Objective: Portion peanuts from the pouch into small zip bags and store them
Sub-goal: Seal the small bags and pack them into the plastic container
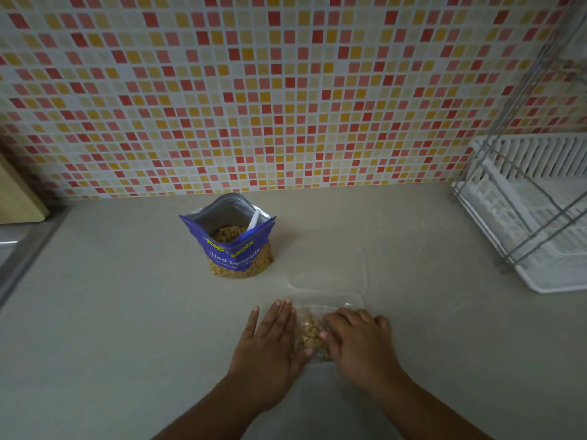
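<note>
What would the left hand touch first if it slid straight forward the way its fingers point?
Probably nothing soon: the left hand points up and slightly right, passing beside the empty zip bag and right of the peanut pouch. Bare countertop reaches the tiled wall.

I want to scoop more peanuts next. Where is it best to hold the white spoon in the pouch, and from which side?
Probably grip the white spoon by its upper handle, coming from above: only that part sticks out of the open pouch, leaning against its right inner wall; the bowl looks buried in peanuts.
</note>
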